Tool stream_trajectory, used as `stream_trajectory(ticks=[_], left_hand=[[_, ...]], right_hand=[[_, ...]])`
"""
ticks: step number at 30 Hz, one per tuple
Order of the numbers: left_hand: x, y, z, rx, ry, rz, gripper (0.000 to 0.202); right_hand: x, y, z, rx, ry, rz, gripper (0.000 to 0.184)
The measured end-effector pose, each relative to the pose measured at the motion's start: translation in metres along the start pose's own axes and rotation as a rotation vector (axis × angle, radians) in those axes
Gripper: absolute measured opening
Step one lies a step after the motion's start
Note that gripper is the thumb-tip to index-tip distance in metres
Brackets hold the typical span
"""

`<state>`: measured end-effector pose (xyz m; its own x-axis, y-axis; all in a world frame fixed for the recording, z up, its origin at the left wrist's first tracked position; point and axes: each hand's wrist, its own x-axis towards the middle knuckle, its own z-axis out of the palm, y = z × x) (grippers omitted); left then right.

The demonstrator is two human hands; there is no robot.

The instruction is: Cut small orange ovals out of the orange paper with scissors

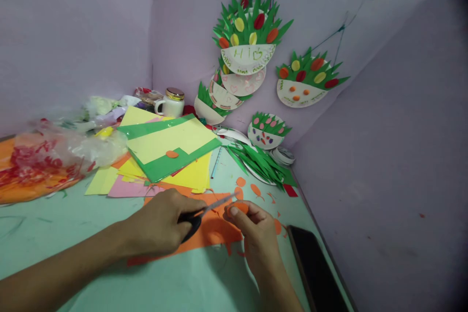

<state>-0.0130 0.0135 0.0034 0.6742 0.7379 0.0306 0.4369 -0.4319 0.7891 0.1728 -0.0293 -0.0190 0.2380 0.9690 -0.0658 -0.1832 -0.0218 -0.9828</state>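
Observation:
My left hand point(161, 222) grips black-handled scissors point(204, 212), their blades pointing right toward my other hand. My right hand point(252, 229) pinches a small orange paper piece point(239, 208) at the scissor tips. Both hands hover over an orange paper sheet point(212, 236) lying on the pale green table point(54, 234). Several small orange cut-outs point(256, 189) lie just beyond the hands.
A stack of yellow, green and pink paper sheets point(168, 148) lies behind the hands. Green paper leaves point(259, 163) sit on a plate at right. A black phone point(314, 265) lies near the right wall. Plastic bags point(47, 156) fill the left; a white jar point(171, 102) and paper-plate crafts point(248, 53) stand at the back.

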Motion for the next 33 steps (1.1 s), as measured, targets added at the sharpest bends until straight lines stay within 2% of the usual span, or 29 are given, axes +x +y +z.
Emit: stream_trajectory(ticks=[2,4,6,8,11,16,18,24,33], left_hand=[[0.003,-0.001,0.0,-0.209,0.117,-0.111,0.006],[0.005,-0.001,-0.001,-0.41,0.202,-0.225,0.015],[0.008,0.0,-0.001,-0.527,0.222,-0.296,0.028],[0.008,0.002,0.0,-0.56,0.21,-0.313,0.034],[0.006,0.006,0.002,-0.472,0.155,-0.249,0.034],[-0.003,0.014,0.013,0.031,0.135,-0.14,0.028],[-0.006,0.018,0.017,0.137,0.112,-0.1,0.025],[-0.009,0.023,0.023,0.223,0.1,-0.058,0.025],[-0.008,0.014,0.025,0.241,0.088,-0.03,0.024]], right_hand=[[-0.001,-0.001,0.002,0.071,-0.004,0.02,0.013],[-0.003,-0.001,0.004,0.163,-0.001,0.06,0.014],[-0.004,0.0,0.006,0.261,0.0,0.112,0.015],[-0.004,0.001,0.008,0.351,0.013,0.151,0.015],[-0.003,0.002,0.009,0.438,0.069,0.176,0.016],[-0.002,0.002,0.011,0.502,0.131,0.159,0.017],[-0.004,0.003,0.012,0.521,0.108,0.144,0.017],[-0.008,0.008,0.016,0.532,0.035,0.093,0.014],[-0.008,0.009,0.016,0.525,0.048,0.1,0.014]])
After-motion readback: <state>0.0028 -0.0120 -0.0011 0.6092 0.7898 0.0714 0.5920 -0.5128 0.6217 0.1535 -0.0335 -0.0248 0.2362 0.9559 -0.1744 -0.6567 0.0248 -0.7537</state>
